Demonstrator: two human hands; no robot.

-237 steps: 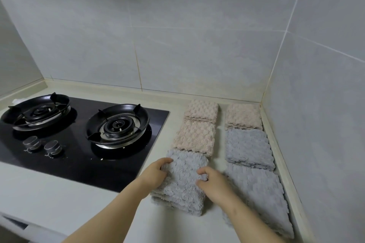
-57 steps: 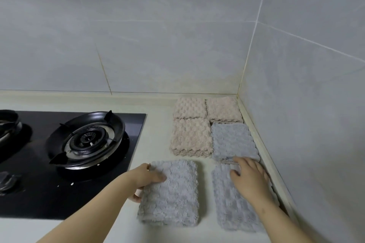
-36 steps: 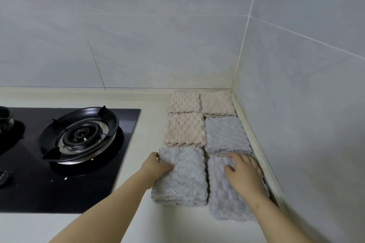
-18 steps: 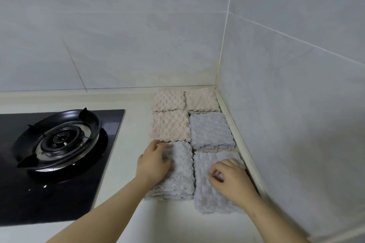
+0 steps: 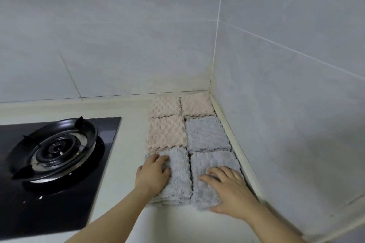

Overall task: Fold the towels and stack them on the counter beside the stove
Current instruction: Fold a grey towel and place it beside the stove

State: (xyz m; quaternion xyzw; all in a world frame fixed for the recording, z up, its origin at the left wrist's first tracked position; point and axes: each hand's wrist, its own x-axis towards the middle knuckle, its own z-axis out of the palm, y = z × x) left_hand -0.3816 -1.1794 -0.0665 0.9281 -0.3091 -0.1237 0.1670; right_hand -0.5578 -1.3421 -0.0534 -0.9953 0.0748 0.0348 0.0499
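Several folded towels lie side by side in two rows on the counter (image 5: 130, 156), in the corner right of the stove (image 5: 53, 163). At the back are two beige towels (image 5: 165, 105) (image 5: 197, 103). In the middle a beige towel (image 5: 166, 132) lies beside a grey towel (image 5: 206, 134). At the front are two grey towels: my left hand (image 5: 153, 173) rests flat on the left one (image 5: 178, 175), and my right hand (image 5: 227, 187) presses flat on the right one (image 5: 214, 161).
The black glass stove has one burner (image 5: 55, 146) in view on the left. Grey tiled walls (image 5: 286, 104) close the corner behind and to the right of the towels. Bare counter runs between stove and towels and along the front.
The front left grey towel has been slid right and back until it touches the other towels. Both hands have flattened onto the front towels. The view has turned right.
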